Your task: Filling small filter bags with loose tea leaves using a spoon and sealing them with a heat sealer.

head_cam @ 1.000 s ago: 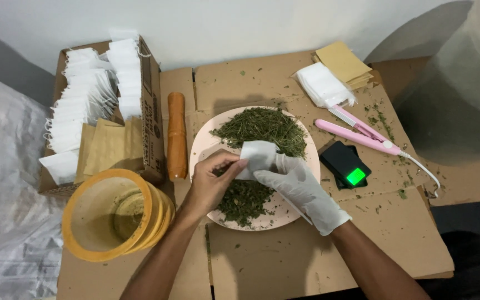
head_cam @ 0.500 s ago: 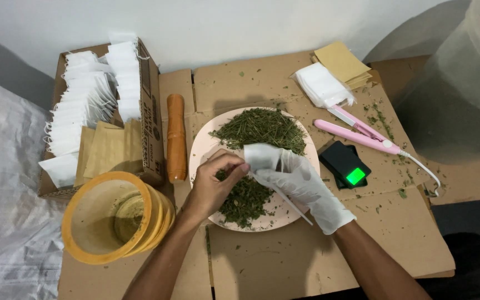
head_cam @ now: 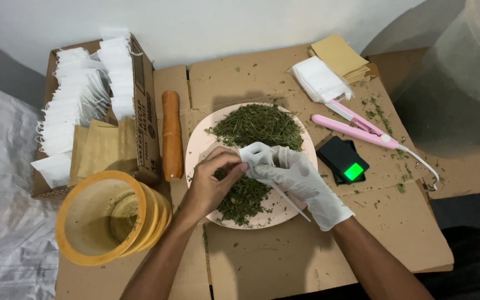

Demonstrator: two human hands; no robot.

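Observation:
My bare left hand (head_cam: 209, 180) and my white-gloved right hand (head_cam: 301, 180) meet over a pale pink plate (head_cam: 198, 145) heaped with dried green herbs (head_cam: 259, 125). Both pinch a small white filter bag (head_cam: 253, 151) between the fingertips, held just above the herbs. A thin white stick (head_cam: 290, 203) runs out from under my right palm across the plate's near edge. Whether the right hand grips the stick I cannot tell.
A cardboard box (head_cam: 143, 105) at the left holds white bags and brown sachets. Beside it lie an orange cylinder (head_cam: 170, 133) and a yellow bucket (head_cam: 106, 216). At the right are a pink sealer (head_cam: 356, 130), a small black scale (head_cam: 343, 161), white bags (head_cam: 320, 78) and brown sachets (head_cam: 337, 54).
My hands have drawn closer together on the white bag, and it looks more folded and smaller than before. Nothing else has moved.

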